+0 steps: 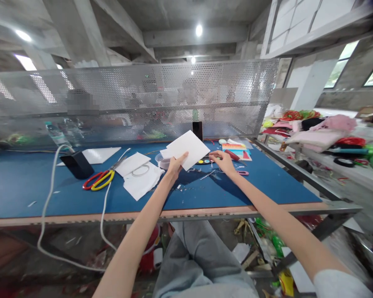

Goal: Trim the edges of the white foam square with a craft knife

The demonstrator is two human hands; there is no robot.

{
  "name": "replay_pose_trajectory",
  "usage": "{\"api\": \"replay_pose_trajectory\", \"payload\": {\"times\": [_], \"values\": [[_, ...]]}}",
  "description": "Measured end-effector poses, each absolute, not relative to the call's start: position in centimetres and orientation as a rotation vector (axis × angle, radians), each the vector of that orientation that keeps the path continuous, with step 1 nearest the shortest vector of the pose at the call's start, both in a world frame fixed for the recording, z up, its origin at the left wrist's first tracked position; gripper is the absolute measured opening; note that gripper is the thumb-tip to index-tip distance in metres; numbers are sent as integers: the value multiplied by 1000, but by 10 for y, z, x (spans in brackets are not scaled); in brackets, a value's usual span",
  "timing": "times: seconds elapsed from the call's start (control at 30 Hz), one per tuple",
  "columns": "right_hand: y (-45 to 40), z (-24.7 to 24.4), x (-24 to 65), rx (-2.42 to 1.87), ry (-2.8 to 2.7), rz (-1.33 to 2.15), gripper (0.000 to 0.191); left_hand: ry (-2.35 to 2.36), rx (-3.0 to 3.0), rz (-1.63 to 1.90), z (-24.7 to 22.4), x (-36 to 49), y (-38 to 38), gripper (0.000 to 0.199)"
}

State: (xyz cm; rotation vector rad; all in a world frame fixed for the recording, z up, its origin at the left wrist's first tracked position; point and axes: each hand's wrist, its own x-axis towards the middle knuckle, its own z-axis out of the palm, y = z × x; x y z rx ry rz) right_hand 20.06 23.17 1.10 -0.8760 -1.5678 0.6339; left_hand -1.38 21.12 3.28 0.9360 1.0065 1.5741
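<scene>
My left hand [176, 164] grips the lower edge of a stiff white sheet [185, 149], raised a little above the blue table mat [49, 194]. My right hand [224, 162] is palm down close to the sheet's right corner, and I cannot tell whether its fingers hold anything. A red-handled tool [232, 155] lies just beyond it. Left of my hands are a small clear cup [163, 162], a white sheet [132, 163] and crumpled white material [139, 184] with a thin ring [141, 170] on it. White scraps lie under my hands.
Red-and-yellow scissors [99, 180], a black box [77, 164] and a white cable [51, 194] lie left. A phone [197, 130] stands against a perforated metal screen [143, 97], with blurred people behind. Coloured paper [236, 151] lies right; fabric-laden shelves [317, 138] stand beyond the table's edge.
</scene>
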Motion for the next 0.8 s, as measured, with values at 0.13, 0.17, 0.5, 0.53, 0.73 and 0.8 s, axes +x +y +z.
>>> {"api": "replay_pose_trajectory", "payload": {"times": [0.13, 0.17, 0.5, 0.53, 0.73, 0.8], "values": [[234, 10, 201, -830, -1449, 754, 43, 958, 998, 1576, 34, -12, 209, 45], [234, 10, 201, -826, -1437, 764, 43, 955, 1014, 1577, 34, -12, 208, 46], [236, 11, 203, -829, -1327, 851, 44, 980, 1138, 1547, 33, -11, 207, 46], [237, 11, 204, -827, -1321, 880, 44, 976, 1153, 1549, 33, -11, 208, 47], [234, 12, 202, -871, -1282, 1127, 37, 996, 1267, 1547, 28, -12, 212, 56], [231, 13, 200, -894, -1309, 1155, 36, 1007, 1276, 1526, 27, -11, 212, 56]]}}
